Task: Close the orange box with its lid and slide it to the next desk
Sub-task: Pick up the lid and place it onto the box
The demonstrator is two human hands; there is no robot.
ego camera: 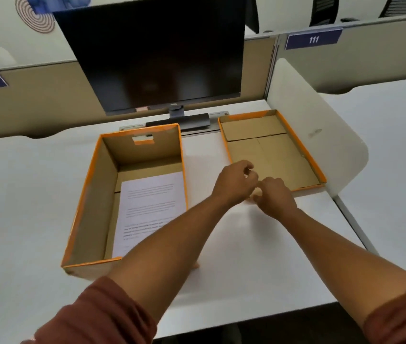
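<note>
The orange box (92, 194) stands uncovered on the white desk, left of centre, with a printed sheet of paper (147, 207) lying inside it. Its lid (271, 150) lies upside down to the right, brown inside facing up, orange rim around it. My left hand (234, 184) and my right hand (275, 197) are close together at the lid's near left corner, fingers curled. My left hand hovers over the lid's edge. Whether either hand grips the lid I cannot tell.
A dark monitor (157, 58) on a stand is behind the box. A white divider panel (321, 135) rises right of the lid, separating this desk from the neighbouring desk (390, 150). A partition with a label "111" (313, 39) runs along the back.
</note>
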